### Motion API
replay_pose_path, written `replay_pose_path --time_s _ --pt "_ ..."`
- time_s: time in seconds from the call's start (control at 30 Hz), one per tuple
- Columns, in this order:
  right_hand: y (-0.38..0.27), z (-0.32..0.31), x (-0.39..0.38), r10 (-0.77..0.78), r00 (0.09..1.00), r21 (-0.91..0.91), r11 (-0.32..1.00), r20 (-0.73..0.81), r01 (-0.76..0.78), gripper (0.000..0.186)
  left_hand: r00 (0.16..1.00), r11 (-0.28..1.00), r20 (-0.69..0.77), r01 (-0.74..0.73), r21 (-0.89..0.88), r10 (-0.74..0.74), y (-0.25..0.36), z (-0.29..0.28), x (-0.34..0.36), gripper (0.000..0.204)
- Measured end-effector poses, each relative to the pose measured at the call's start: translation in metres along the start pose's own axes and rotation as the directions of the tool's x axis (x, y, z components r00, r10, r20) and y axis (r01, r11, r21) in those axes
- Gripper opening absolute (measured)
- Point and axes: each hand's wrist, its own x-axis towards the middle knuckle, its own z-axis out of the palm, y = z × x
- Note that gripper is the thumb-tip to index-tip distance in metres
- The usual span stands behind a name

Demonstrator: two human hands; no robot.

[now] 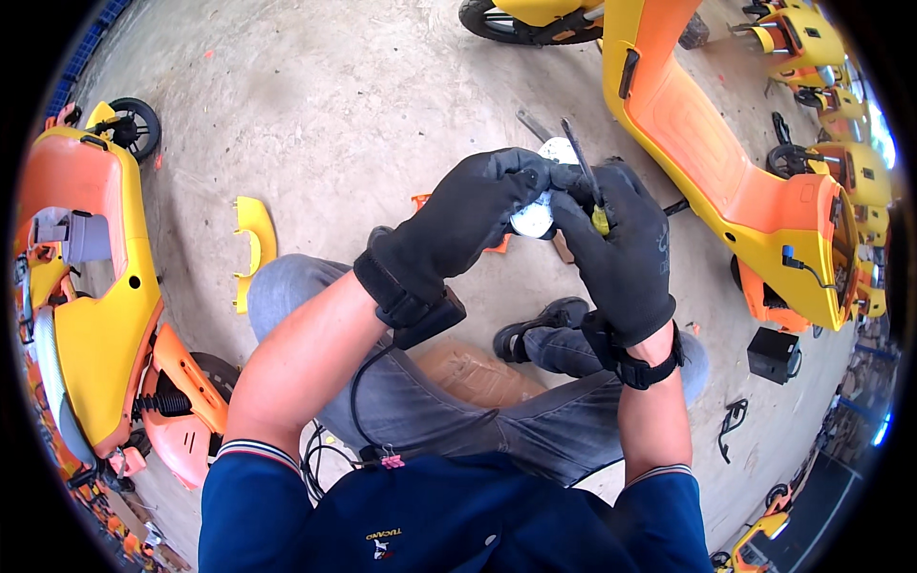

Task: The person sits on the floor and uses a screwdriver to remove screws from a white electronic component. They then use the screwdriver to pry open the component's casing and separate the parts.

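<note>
Both my hands wear black gloves and meet in front of me at the upper middle. My left hand point(482, 202) is closed on a white rounded part point(532, 220), whose surface shows above and below the fingers. What kind of part it is I cannot make out. My right hand point(623, 244) is closed round a screwdriver point(600, 220) with a yellow handle end, its dark shaft pointing up and away. The right fingertips also press near the white part, and the gloves hide its middle.
A yellow-and-orange scooter body point(707, 162) stands at the right, another scooter point(105, 315) at the left. A curved yellow panel point(255, 239) lies on the concrete floor. A black box point(774, 355) and a black bracket point(733, 428) lie at the right. Cardboard point(478, 374) sits between my legs.
</note>
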Motion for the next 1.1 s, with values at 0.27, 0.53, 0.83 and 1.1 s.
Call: replay_pose_path --time_s 0.27,0.53,0.83,1.1 --pt "-0.005 -0.003 0.001 0.066 0.997 -0.005 0.998 0.040 -0.066 0.020 0.999 1.000 -0.031 0.015 -0.001 -0.015 -0.001 0.000 0.002 0.029" --pt "-0.018 -0.017 0.002 0.248 0.955 0.343 0.893 0.165 -0.291 0.027 0.999 0.990 0.044 -0.010 0.138 0.004 0.012 -0.003 -0.003 0.032" --pt "-0.010 -0.005 -0.005 0.169 0.980 0.257 0.947 0.104 -0.191 0.021 0.997 0.967 0.082 -0.023 0.253 0.003 0.012 -0.003 -0.007 0.037" --pt "-0.003 0.001 -0.008 0.079 0.996 0.017 0.997 -0.051 -0.078 0.018 0.997 0.947 -0.029 0.080 0.312 -0.074 0.013 0.004 -0.006 0.042"
